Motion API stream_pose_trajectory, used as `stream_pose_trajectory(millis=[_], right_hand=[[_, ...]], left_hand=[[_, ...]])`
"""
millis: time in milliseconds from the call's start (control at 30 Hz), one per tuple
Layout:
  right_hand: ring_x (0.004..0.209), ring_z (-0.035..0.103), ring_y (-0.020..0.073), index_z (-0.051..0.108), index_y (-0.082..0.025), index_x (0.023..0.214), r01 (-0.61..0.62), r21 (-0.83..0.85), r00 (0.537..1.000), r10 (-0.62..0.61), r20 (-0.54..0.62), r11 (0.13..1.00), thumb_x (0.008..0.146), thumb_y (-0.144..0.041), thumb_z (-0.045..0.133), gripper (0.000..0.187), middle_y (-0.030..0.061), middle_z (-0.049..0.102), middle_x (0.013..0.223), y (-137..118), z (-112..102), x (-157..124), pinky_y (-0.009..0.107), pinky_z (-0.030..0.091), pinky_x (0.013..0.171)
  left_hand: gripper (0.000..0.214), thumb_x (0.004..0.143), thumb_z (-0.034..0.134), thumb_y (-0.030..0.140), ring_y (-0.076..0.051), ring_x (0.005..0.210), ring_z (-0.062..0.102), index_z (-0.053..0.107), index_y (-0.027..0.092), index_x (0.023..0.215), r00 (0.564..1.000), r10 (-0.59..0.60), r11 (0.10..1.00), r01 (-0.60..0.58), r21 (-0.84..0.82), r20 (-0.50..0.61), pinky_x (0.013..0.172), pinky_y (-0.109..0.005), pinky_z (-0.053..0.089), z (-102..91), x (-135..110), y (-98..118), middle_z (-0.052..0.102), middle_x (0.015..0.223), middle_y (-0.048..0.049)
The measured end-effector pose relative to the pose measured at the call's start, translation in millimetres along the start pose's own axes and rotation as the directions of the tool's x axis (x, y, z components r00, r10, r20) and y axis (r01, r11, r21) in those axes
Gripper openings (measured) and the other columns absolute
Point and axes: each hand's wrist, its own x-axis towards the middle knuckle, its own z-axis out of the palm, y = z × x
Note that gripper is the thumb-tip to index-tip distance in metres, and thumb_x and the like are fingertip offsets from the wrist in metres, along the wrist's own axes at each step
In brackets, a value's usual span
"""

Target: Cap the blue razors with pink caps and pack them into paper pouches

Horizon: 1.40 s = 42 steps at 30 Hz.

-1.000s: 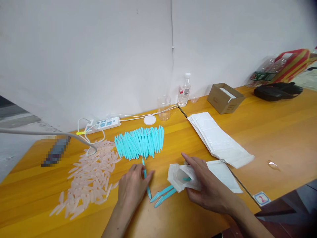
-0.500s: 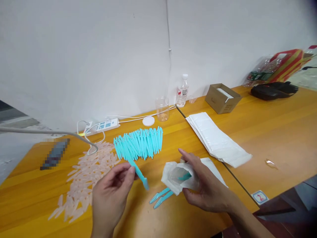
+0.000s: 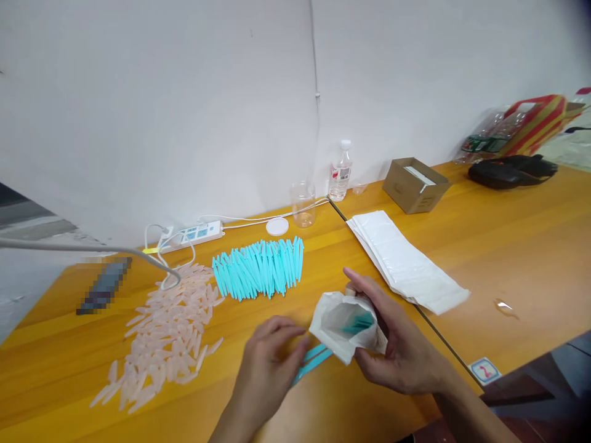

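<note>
My right hand (image 3: 406, 351) grips a white paper bag (image 3: 330, 329), its mouth held wide and facing me. Several turquoise sticks that look like eyebrow razors (image 3: 360, 323) show inside the bag. Just left of the bag, my left hand (image 3: 272, 363) hovers low with thumb and fingers apart, slightly blurred. Its fingertips are close to two loose turquoise razors (image 3: 314, 366) on the table, partly hidden by the hand and bag; whether they touch is unclear. Behind, a neat row of turquoise razors (image 3: 258, 267) lies on the table.
Pale pink plastic pieces (image 3: 166, 332) are spread at left, near a power strip (image 3: 198, 232) with cables. A stack of white bags (image 3: 406, 261) lies right of centre. Along the wall stand a clear jar (image 3: 303, 206), a water bottle (image 3: 340, 172) and a cardboard box (image 3: 410, 191).
My left hand has moved right, towards the bag, and the razor it held is gone from its fingers. More turquoise shows inside the bag, which has shifted slightly right.
</note>
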Motion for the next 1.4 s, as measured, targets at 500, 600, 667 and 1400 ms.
stream_pose_trajectory(millis=[500,600,667,1400], right_hand=[[0.114,0.049,0.0270,0.029,-0.032,0.150,-0.020,-0.193,0.989,0.047,0.137,0.981,0.062,-0.006,0.065,0.099,0.0070,0.049,0.128,7.7,7.4,4.3,0.040,0.044,0.098],[0.117,0.048,0.0274,0.027,-0.033,0.150,-0.006,-0.168,0.987,0.033,0.158,0.986,0.061,-0.006,0.066,0.100,0.0067,0.049,0.131,6.6,10.7,7.2,0.042,0.042,0.101],[0.116,0.048,0.0277,0.025,-0.033,0.150,-0.012,-0.151,0.985,0.037,0.168,0.988,0.061,-0.006,0.065,0.102,0.0070,0.049,0.130,5.8,14.1,9.5,0.043,0.043,0.101],[0.108,0.056,0.0253,0.023,-0.032,0.153,-0.023,-0.002,0.992,0.023,0.121,1.000,0.068,-0.021,0.078,0.102,0.0080,0.050,0.122,-9.9,8.5,1.9,0.036,0.050,0.093]], left_hand=[[0.025,0.095,0.051,0.028,-0.018,0.078,0.066,0.066,0.022,0.114,0.975,-0.214,0.975,0.218,-0.053,0.065,0.073,-0.029,0.053,-27.0,9.1,-15.8,0.070,0.088,-0.0018],[0.023,0.091,0.062,0.029,-0.018,0.085,0.069,0.065,0.024,0.114,0.903,-0.298,0.924,0.191,-0.330,-0.311,0.078,-0.030,0.057,-53.1,-4.3,0.0,0.071,0.095,-0.0018],[0.011,0.089,0.065,0.023,-0.017,0.085,0.068,0.065,0.024,0.100,0.789,-0.272,0.910,0.023,-0.415,-0.552,0.080,-0.029,0.057,-57.4,-8.6,20.0,0.069,0.093,-0.0003],[0.019,0.090,0.052,0.020,-0.024,0.080,0.069,0.071,0.022,0.090,0.940,-0.189,0.973,0.139,0.187,0.284,0.068,-0.034,0.053,16.7,-4.3,-3.8,0.071,0.087,-0.0081]])
